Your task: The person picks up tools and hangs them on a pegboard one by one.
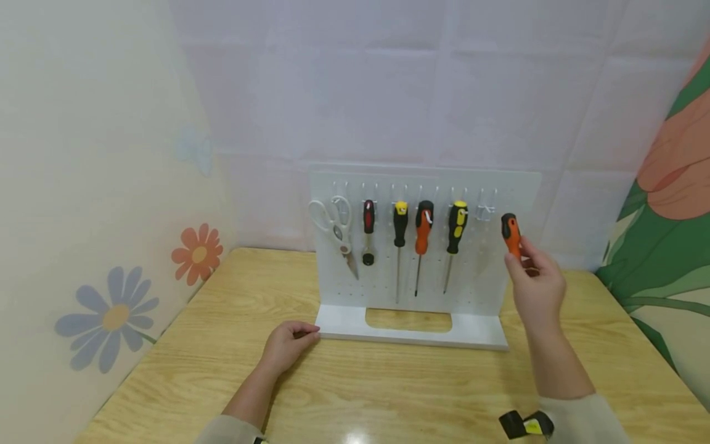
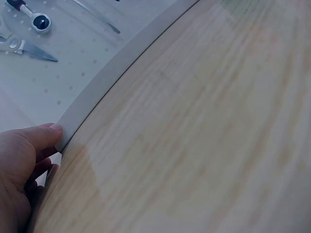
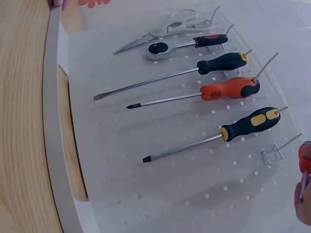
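Observation:
My right hand (image 1: 538,296) grips an orange-and-black screwdriver (image 1: 511,234) by its handle, just right of the white pegboard (image 1: 344,290). In the right wrist view, part of that screwdriver's handle (image 3: 304,158) shows at the right edge, near a wire hook (image 3: 272,153) with no tool on it. My left hand (image 1: 285,348) pinches the front left corner of the pegboard's base (image 1: 333,320); the left wrist view shows its fingertips on the base's rim (image 2: 99,85). An upright black-and-yellow screwdriver (image 1: 457,227) hangs nearest to the bare hook.
Also hanging on the board are white scissors (image 1: 337,228), a ratchet wrench (image 1: 368,231), a black screwdriver with yellow top (image 1: 400,225) and an orange-red screwdriver (image 1: 423,231). The board stands on a wooden table (image 1: 388,388) before a pale wall covering (image 1: 333,92).

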Available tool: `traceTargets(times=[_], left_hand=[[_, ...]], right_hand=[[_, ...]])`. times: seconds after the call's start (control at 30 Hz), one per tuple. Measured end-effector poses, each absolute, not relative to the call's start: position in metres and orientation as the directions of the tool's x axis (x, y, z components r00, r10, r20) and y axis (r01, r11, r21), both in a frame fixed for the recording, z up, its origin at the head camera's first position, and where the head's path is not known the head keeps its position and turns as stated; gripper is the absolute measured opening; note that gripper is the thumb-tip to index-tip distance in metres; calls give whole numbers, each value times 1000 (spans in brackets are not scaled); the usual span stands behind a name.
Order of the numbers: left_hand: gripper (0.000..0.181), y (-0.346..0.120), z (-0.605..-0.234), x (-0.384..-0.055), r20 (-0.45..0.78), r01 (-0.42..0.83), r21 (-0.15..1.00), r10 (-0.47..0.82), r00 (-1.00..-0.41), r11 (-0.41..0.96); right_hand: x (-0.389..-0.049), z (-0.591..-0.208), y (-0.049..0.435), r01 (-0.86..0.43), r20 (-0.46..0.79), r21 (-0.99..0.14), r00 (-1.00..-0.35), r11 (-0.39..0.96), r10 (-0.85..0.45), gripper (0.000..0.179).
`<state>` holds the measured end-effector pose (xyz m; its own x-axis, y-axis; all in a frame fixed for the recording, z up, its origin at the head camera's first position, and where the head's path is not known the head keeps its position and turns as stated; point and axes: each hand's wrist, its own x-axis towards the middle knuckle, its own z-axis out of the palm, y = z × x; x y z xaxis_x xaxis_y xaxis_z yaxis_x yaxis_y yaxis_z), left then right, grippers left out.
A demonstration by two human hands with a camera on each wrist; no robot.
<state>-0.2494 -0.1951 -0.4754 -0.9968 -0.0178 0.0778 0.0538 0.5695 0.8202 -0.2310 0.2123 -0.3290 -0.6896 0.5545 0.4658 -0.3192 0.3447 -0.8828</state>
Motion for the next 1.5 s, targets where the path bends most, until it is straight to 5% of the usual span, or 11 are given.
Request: traceTargets(times=[1.5], left_hand=[[9, -195, -476, -250, 101, 76, 830, -15, -995, 552]], right_hand=[[-267, -333, 185, -339, 451, -892, -705, 298, 547, 44]])
